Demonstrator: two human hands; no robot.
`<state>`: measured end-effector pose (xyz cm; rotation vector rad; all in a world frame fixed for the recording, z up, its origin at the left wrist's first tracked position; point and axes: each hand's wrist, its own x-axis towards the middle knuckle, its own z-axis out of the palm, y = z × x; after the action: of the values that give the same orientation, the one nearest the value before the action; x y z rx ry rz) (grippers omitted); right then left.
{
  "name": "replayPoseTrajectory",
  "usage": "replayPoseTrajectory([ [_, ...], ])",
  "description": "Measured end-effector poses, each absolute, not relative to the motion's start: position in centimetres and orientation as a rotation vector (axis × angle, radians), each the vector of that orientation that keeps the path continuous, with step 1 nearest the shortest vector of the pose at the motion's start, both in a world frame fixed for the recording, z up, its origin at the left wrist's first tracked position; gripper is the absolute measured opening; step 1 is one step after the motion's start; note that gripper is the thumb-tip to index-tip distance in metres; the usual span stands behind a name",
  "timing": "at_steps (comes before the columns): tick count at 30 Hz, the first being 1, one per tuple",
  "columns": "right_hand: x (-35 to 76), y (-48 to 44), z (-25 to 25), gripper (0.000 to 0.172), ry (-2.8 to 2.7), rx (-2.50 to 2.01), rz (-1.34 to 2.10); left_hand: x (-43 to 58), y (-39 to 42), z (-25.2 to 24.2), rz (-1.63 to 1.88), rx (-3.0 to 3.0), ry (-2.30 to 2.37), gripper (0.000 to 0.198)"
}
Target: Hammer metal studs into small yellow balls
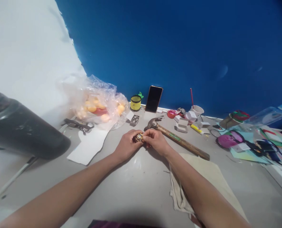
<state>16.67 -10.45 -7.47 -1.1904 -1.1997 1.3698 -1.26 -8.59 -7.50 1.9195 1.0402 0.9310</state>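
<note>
Between my hands is a small round ornament (139,137), gold with dark and light spots, too small to name more exactly. My left hand (127,144) wraps its thumb and fingers around it from the left. From the right, my right hand (156,141) pinches at its edge, thumb and forefinger together; whether a tiny piece sits in that pinch is hidden. A claw hammer (182,141) with a wooden handle lies just behind and right of my right hand. Beyond my left hand stands an open little box (134,120) of shiny metal bits.
Clear plastic bags (95,101) with yellow-orange things, eyeglasses (78,124) and white paper (90,144) lie left. A phone (154,98) leans on the blue wall beside a yellow cup (135,103). A cream cloth (202,171) lies under my right forearm; papers and a plastic bottle (269,115) crowd the right.
</note>
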Motion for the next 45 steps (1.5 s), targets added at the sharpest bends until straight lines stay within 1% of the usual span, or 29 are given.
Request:
replayPoseTrajectory([
  [6, 16.3, -10.6, -7.9, 0.020, -1.283, -1.221, 1.282, -1.1, -8.8, -7.3, 0.936, 1.959, 1.058, 0.013],
  [15, 16.1, -10.4, -8.8, 0.018, -1.351, -1.251, 1.216, -1.0, -8.6, -7.5, 0.946, 1.928, 1.063, 0.019],
  [20, 16.4, -10.4, -8.1, 0.024, -1.294, -1.203, 1.306, -1.0, -8.7, -7.1, 0.917, 1.766, 1.032, 0.023],
  [26, 16.9, -10.4, -7.8, 0.039, -1.171, -1.093, 1.408, -1.2, -8.5, -7.1, 0.882, 1.628, 0.971, 0.030],
  [29, 17.1, -10.3, -7.9, 0.042, -1.163, -1.082, 1.417, -1.2, -8.4, -7.1, 0.878, 1.567, 0.961, 0.033],
  [35, 16.8, -10.3, -8.0, 0.037, -1.212, -1.158, 1.362, -1.2, -8.5, -6.9, 0.873, 1.628, 0.948, 0.030],
  [45, 16.4, -10.4, -7.9, 0.028, -1.228, -1.213, 1.322, -1.2, -8.6, -6.9, 0.898, 1.681, 0.945, 0.032],
])
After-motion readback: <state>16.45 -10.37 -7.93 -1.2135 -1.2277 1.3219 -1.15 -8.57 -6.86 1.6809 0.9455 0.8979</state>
